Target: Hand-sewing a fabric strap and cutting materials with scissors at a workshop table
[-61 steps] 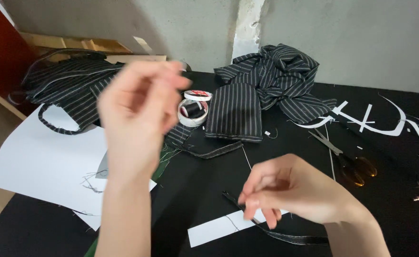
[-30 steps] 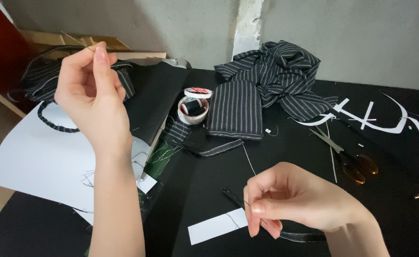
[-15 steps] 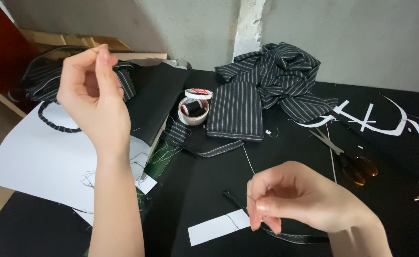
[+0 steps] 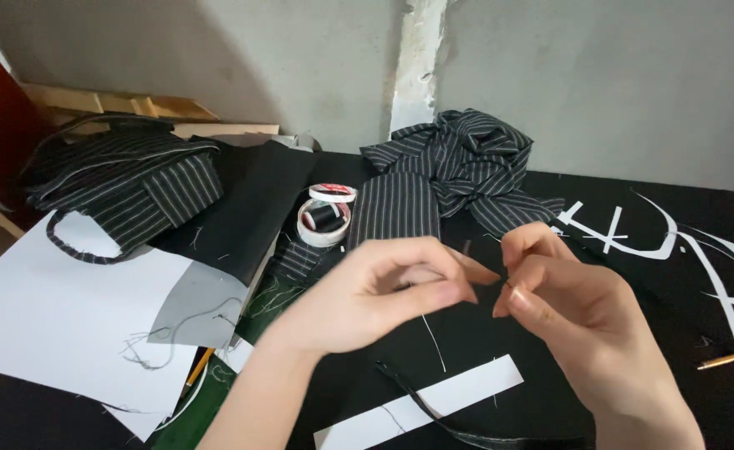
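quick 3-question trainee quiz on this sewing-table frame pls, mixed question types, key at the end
1. True or false: the left hand and the right hand are brought close together above the black table.
2. Multiple choice: what lies just below the hands, towards the camera? A) a white paper strip B) a red cup C) a hammer
3. Fill in: the round white container holding black thread sits just left of the ______ fabric pile.

Key:
1. True; the fingertips nearly meet, and a thin light thread hangs beneath them.
2. A
3. striped
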